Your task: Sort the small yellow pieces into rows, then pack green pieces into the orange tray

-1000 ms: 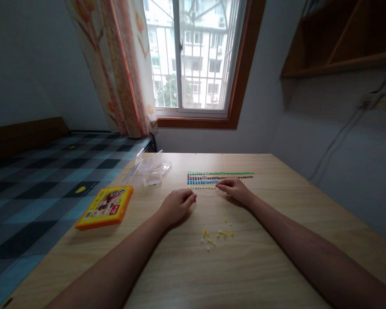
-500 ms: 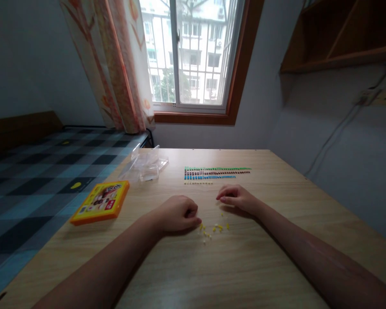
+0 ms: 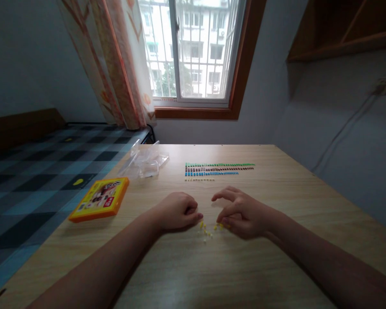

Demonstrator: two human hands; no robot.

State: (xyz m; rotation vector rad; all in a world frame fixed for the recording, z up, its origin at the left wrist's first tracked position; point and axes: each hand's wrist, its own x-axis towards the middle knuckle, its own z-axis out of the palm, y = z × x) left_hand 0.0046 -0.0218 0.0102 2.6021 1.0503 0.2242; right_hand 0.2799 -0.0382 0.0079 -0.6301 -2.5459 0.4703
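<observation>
Small yellow and whitish pieces [image 3: 205, 231] lie scattered on the wooden table between my hands. My left hand [image 3: 178, 210] rests on the table with its fingers curled in, its thumb tip close beside a yellow piece. Whatever those fingers hold, if anything, is hidden. My right hand [image 3: 239, 212] is over the right side of the scatter, index finger raised and stretched out, thumb and another finger brought together at the yellow pieces. Any piece between them is too small to make out. Beyond the hands run a green row [image 3: 218, 164], a dark brown row [image 3: 218, 169], a blue row [image 3: 212, 174] and a short pale row [image 3: 199, 180].
An orange-yellow box [image 3: 99, 199] with a printed lid lies at the table's left edge. Clear plastic trays [image 3: 149, 163] are heaped behind it. A bed with a checked cover [image 3: 35, 176] adjoins the left side; a window [image 3: 199, 56] is ahead.
My right hand has come down from near the short pale row to the scattered yellow pieces, its index finger lifting away. My left hand stays in place. The view has shifted slightly.
</observation>
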